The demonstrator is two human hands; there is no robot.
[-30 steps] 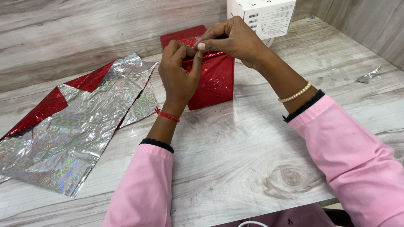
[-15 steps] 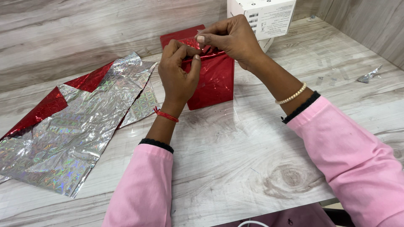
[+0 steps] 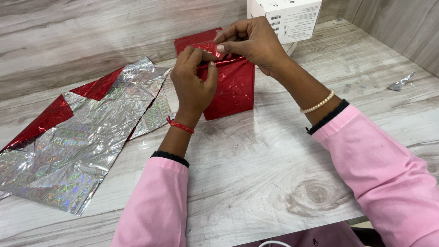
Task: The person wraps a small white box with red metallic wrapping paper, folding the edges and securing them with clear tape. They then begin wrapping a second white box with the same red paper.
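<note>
Hands: our left hand (image 3: 193,80) and right hand (image 3: 253,42) pinch the red wrapped box's (image 3: 233,87) top fold | maybe tape between fingertips | foil sheet (image 3: 77,137) beside, on counter (image 3: 256,164).

Wooden table (image 3: 256,183) bears red box (image 3: 233,87), foil (image 3: 77,142).

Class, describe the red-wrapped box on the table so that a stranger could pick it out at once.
Start at the wood-grain table and look to its far middle, where both hands meet. The left hand and right hand pinch the top fold of the red-wrapped box. Unlike the flat foil sheet beside it and the white carton behind, it is upright and shiny red.
</note>
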